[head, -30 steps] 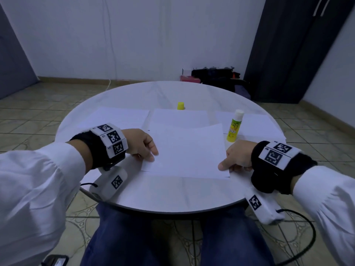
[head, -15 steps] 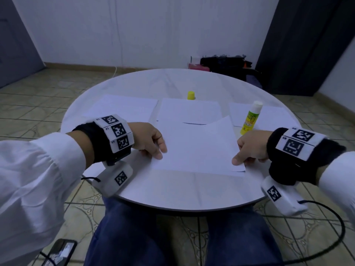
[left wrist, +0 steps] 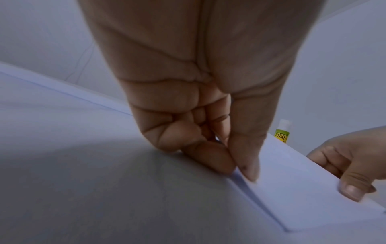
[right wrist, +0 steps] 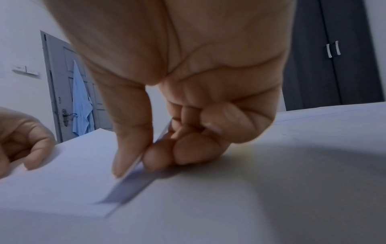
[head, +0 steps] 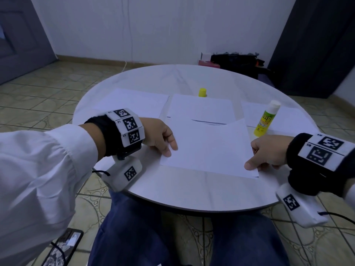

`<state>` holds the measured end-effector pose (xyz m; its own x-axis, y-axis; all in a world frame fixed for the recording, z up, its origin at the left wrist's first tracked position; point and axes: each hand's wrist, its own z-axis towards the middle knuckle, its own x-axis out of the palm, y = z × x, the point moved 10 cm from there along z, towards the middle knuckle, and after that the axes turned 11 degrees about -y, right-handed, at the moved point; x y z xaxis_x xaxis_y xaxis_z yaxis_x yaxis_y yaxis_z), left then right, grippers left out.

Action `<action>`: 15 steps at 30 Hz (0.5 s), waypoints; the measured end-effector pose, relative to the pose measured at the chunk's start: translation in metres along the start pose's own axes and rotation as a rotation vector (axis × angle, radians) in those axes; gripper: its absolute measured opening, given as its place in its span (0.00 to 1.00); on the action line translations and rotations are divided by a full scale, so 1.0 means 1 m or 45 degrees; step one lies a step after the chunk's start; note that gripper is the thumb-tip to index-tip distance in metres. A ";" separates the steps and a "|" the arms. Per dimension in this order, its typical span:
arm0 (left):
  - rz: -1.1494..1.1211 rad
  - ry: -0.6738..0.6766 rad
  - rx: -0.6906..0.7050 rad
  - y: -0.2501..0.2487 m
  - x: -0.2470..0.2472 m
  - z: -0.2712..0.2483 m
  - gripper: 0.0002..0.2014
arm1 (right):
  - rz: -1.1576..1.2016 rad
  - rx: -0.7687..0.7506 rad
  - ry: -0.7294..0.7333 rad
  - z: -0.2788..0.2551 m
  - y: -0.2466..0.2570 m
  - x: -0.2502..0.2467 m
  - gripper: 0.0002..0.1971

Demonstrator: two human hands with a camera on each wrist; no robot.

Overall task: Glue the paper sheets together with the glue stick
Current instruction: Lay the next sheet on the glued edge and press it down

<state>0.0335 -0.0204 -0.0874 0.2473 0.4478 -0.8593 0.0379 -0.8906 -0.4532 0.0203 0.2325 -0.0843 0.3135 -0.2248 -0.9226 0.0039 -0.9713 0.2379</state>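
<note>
- Left hand (head: 160, 138) pinches the sheet (head: 209, 148) at its 9 o'clock edge.
- Right hand (head: 269, 150) pinches its 3 o'clock edge.
- Glue stick (head: 266, 118) stands upright on the bench (head: 192, 189).

On the round white table (head: 192, 192), a white paper sheet (head: 209, 146) lies nearest the person, left hand (head: 159, 139) pinching its left edge, right hand (head: 269, 150) pinching its right. Behind it, three more white sheets lie in a row: left (head: 132, 101), middle (head: 199, 108), right (head: 288, 118). The yellow-bodied glue stick (head: 266, 119) stands upright on the right one. A small yellow cap (head: 202, 92) sits just behind the middle one.
</note>
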 end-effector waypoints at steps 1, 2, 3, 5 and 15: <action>0.001 0.003 0.001 0.000 0.000 0.000 0.10 | 0.007 0.004 -0.001 0.000 0.000 0.001 0.16; -0.002 0.004 0.001 0.001 0.001 0.001 0.09 | 0.018 0.007 0.000 0.001 -0.001 0.001 0.16; -0.006 0.005 0.001 0.002 0.001 0.001 0.09 | 0.032 0.012 0.003 0.001 -0.001 0.002 0.16; -0.015 -0.001 0.006 0.002 0.001 0.003 0.08 | 0.056 0.019 0.000 0.002 -0.002 0.002 0.16; -0.011 -0.010 0.019 0.001 0.000 0.003 0.09 | 0.104 0.003 -0.004 0.003 -0.002 0.005 0.17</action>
<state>0.0309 -0.0212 -0.0885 0.2398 0.4562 -0.8570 0.0259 -0.8854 -0.4641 0.0191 0.2333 -0.0899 0.3100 -0.3037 -0.9009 -0.0240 -0.9498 0.3119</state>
